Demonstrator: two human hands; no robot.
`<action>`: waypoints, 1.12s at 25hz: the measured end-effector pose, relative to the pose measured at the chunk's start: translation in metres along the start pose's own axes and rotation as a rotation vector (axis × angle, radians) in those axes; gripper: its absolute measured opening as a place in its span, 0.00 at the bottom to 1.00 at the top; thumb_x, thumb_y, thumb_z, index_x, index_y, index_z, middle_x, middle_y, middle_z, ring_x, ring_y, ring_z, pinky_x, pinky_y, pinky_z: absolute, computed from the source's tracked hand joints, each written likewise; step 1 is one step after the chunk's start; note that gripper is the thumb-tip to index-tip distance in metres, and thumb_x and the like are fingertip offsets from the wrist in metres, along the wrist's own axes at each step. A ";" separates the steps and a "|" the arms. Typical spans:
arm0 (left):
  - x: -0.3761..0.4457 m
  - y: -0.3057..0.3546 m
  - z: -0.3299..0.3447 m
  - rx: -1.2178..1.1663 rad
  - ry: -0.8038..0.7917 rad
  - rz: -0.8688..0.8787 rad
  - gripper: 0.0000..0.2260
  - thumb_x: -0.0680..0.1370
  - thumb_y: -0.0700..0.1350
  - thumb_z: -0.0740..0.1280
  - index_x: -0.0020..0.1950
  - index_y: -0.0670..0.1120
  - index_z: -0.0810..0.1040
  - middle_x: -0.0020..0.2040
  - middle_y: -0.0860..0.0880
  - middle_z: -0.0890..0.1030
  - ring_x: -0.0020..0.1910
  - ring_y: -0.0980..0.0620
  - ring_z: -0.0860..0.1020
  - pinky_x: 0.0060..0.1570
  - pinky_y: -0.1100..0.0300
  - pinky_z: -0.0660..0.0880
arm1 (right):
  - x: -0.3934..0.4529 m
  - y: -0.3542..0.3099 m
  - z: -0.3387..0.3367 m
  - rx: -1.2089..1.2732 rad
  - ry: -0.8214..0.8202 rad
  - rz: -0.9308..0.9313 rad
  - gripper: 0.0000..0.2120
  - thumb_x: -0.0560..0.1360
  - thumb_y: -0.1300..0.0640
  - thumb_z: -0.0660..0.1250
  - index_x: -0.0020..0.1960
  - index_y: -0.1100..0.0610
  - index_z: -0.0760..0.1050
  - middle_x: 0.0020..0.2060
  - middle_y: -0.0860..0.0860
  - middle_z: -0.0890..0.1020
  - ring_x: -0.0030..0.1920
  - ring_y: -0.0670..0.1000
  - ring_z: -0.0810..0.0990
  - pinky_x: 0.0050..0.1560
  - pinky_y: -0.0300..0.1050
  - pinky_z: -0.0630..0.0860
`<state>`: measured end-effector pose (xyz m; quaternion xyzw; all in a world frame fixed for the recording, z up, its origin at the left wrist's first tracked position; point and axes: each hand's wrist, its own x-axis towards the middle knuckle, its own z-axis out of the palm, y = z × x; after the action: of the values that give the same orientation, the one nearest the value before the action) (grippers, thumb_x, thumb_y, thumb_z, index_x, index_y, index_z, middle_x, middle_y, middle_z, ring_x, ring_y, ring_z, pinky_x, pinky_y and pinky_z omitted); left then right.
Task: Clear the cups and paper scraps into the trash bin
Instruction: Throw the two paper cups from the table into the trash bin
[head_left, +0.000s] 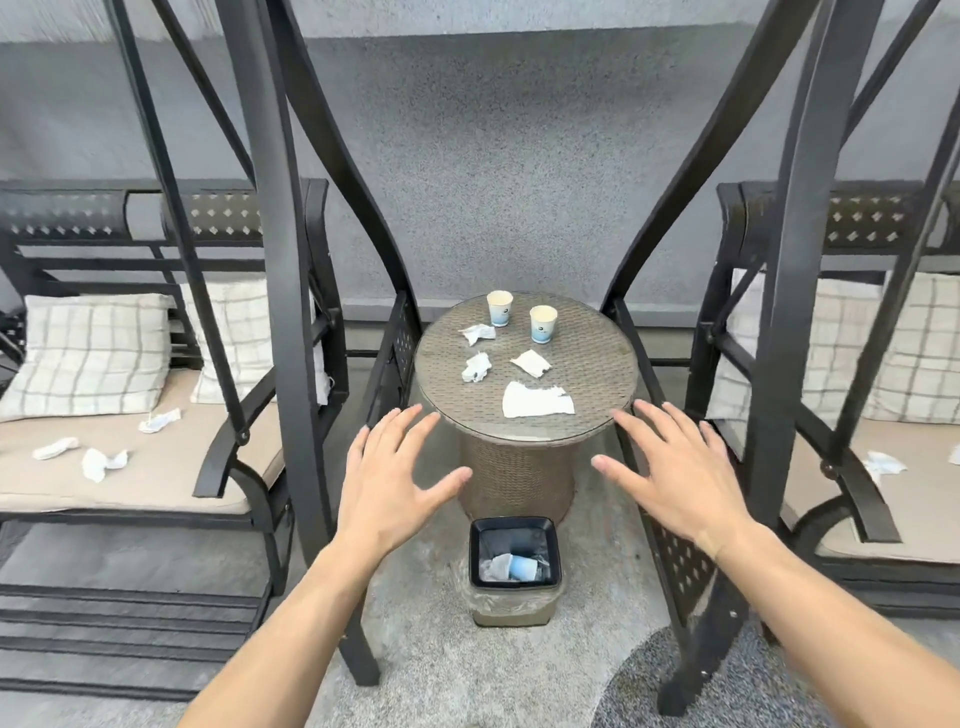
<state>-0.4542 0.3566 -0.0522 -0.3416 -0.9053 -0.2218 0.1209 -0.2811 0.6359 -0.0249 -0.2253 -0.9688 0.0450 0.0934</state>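
- Left hand (387, 483) and right hand (675, 478): both held out with fingers spread, holding nothing, in front of the round wicker table (613, 374).
- Two paper cups (500, 308) (543, 323) upright at the table's far side, near each other but apart.
- Four paper scraps on the tabletop; the largest scrap (537, 400) lies nearest the front edge.
- Trash bin (514, 613) on the floor at the table's base; a cup and crumpled paper inside.
- More scraps on both swing-seat cushions (156, 467).

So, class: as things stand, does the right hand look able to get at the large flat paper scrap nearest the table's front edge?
Probably yes. The right hand is open and holds nothing, the large flat paper scrap lies near the table edge facing it, and nothing stands between them.
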 end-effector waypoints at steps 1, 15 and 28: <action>0.018 -0.012 0.008 -0.010 -0.003 0.009 0.33 0.72 0.72 0.57 0.73 0.57 0.66 0.74 0.56 0.67 0.75 0.54 0.60 0.75 0.48 0.54 | 0.019 -0.003 0.006 0.009 -0.005 0.016 0.36 0.72 0.25 0.45 0.74 0.40 0.58 0.75 0.46 0.61 0.76 0.51 0.54 0.73 0.58 0.54; 0.206 -0.045 0.113 -0.006 -0.130 0.019 0.26 0.77 0.63 0.58 0.72 0.53 0.69 0.72 0.52 0.70 0.71 0.52 0.66 0.72 0.47 0.60 | 0.205 0.039 0.072 0.073 -0.027 0.022 0.34 0.73 0.26 0.47 0.73 0.43 0.61 0.71 0.45 0.68 0.71 0.49 0.66 0.65 0.53 0.67; 0.274 -0.059 0.209 0.012 -0.248 -0.173 0.25 0.78 0.60 0.60 0.72 0.51 0.68 0.71 0.51 0.70 0.70 0.49 0.69 0.68 0.47 0.66 | 0.327 0.094 0.162 0.195 -0.190 -0.041 0.32 0.75 0.29 0.51 0.72 0.45 0.63 0.69 0.46 0.71 0.67 0.49 0.71 0.61 0.54 0.74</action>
<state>-0.7099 0.5728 -0.1516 -0.2865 -0.9406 -0.1818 -0.0094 -0.5620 0.8579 -0.1429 -0.1899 -0.9687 0.1579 0.0236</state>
